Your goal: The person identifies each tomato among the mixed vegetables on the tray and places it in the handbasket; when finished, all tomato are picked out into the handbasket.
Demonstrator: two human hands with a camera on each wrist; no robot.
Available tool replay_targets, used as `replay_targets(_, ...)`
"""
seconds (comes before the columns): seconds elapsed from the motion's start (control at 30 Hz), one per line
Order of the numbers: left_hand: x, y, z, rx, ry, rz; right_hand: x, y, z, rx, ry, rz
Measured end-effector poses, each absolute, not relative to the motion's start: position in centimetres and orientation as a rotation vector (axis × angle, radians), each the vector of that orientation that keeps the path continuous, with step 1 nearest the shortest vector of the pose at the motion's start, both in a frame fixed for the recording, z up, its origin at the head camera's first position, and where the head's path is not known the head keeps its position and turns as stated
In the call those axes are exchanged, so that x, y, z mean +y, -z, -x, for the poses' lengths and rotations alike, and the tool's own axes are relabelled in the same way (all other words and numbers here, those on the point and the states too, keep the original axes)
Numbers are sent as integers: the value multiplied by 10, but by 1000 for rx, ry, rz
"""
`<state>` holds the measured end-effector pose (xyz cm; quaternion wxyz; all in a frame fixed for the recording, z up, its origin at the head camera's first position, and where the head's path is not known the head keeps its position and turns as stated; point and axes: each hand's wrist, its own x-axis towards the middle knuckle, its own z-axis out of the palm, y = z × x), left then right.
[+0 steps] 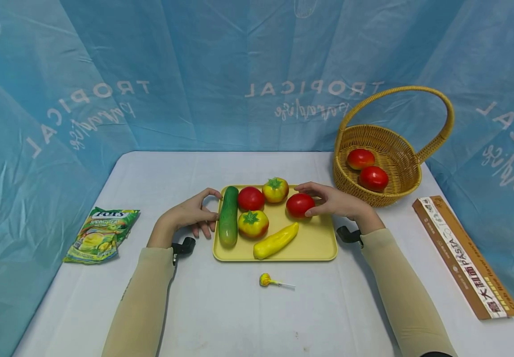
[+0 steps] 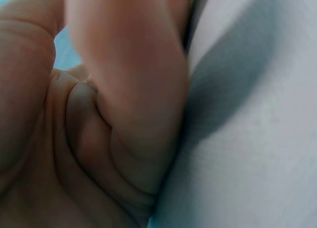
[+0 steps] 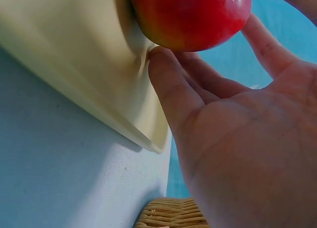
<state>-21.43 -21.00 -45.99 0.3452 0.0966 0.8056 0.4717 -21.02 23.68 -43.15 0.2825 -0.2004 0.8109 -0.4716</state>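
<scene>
R hand [image 1: 339,201] pinches glossy red round plastic-looking fruit [image 1: 300,204] at R part of pale-yellow rectangular plastic-looking tray [image 1: 318,243], thumb opp. fingers, prob. vs. rolling. L hand [image 1: 185,214] at tray's L rim, perhaps steadying; pinch can't tell.

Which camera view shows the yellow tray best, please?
The head view: it shows the yellow tray from above, with most of its rim, though the right hand covers one corner. The right wrist view shows just a close part, including one corner. The left wrist view shows none of it.
</scene>
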Motion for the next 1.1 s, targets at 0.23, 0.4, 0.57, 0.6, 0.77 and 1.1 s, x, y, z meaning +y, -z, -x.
replay_targets(0.23, -210, 460, 214, 2091, -1230, -255, 236, 431, 210, 2185, 1252, 553)
replay_targets(0.4, -210, 460, 214, 2087, -1233, -250, 236, 431, 209, 2187, 1250, 538)
replay_targets(0.57, -211, 460, 213, 2086, -1236, -247, 236, 432, 210, 2191, 1238, 535)
replay_targets(0.6, -211, 460, 213, 2087, -1236, -247, 236, 431, 209, 2195, 1232, 535)
replay_targets(0.77, -211, 460, 213, 2085, -1239, -247, 235, 430, 208, 2214, 1210, 524)
replay_targets(1.1, -210, 459, 213, 2083, -1242, -244, 234, 430, 208, 2227, 1198, 515)
